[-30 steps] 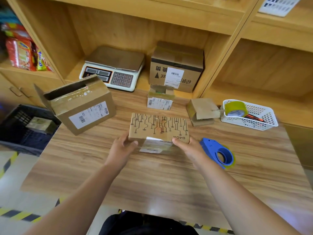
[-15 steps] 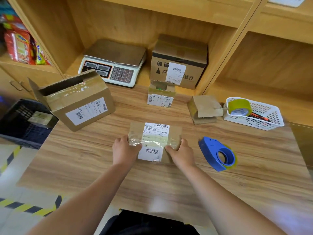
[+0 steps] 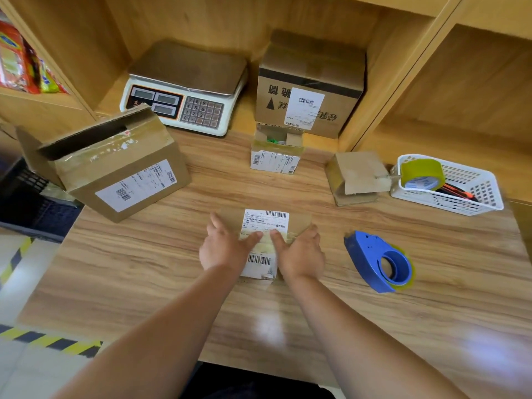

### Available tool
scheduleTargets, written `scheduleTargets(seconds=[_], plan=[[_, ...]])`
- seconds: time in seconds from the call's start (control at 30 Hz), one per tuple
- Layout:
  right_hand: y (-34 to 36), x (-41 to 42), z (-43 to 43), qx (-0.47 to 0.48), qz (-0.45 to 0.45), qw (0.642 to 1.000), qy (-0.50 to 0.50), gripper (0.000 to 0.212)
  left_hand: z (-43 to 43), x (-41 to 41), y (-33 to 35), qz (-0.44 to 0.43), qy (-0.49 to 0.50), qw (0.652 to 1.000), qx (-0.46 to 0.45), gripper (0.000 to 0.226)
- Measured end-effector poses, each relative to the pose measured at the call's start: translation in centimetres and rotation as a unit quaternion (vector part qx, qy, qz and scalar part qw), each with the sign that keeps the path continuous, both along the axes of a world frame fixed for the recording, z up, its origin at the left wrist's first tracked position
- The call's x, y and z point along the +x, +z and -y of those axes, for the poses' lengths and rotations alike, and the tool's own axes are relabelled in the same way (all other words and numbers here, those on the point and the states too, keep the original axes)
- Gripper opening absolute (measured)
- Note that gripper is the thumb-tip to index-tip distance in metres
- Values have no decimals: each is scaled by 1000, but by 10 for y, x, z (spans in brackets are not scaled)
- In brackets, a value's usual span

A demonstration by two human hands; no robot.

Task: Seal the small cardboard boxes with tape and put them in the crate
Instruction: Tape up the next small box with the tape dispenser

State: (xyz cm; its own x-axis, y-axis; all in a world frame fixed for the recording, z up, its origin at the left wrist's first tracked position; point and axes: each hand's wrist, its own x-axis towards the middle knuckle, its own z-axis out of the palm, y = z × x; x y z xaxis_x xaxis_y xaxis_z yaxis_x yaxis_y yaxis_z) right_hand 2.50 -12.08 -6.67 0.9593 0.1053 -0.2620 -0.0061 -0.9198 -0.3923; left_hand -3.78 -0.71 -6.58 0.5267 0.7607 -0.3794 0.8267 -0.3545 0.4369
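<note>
Left hand [image 3: 227,249], right hand [image 3: 302,251] — on small box [image 3: 266,223]

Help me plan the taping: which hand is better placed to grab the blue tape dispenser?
Probably right: the blue tape dispenser lies right of the small box, nearer the right hand; the left hand would cross over.

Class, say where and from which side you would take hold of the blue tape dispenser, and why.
The blue tape dispenser lies flat on the table, ring hole facing up. Probably grip its ring end from above with the right hand, which is nearest.
</note>
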Motion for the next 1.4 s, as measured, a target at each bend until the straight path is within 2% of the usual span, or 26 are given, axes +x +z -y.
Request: scheduleTargets(seconds=[0.2,0.4,0.5,0.57,0.67,0.7,0.77,1.03,1.13,1.23,1.33,1.4], plan=[[-1,4,5,2,-1,1000,-4,65,-3,1,-1,-13,-4,999,30,78],[-1,10,21,2,6,1000,28,47,-14,-13,-3,47,1,999,24,39],[1,9,30,24,-14,998,59,55,-14,-23,-4,72,-33,997,11,53],[0,1,37,26,44,989,136,67,-11,-34,-8,90,-141,981,99,65],[-7,-18,43,0,152,937,315,62,-5,-48,-12,128,-353,905,199,68],[-9,-24,43,-10,163,916,366,58,-2,-52,-14,125,-405,881,210,68],[-13,-33,41,-25,166,888,429,52,1,-56,-18,103,-454,857,219,66],[-10,-23,46,-111,173,862,463,50,-4,-60,-11,34,-471,861,190,66],[-7,-21,56,-119,173,861,462,50,-7,-67,-15,50,-468,853,225,66],[-4,-17,67,-135,172,862,457,49,-12,-73,-23,106,-445,844,279,66],[-3,-15,75,-144,181,864,448,52,-19,-83,-18,111,-424,844,309,84],[-5,-14,79,-144,205,859,447,51,-23,-90,-11,98,-396,853,326,87]])
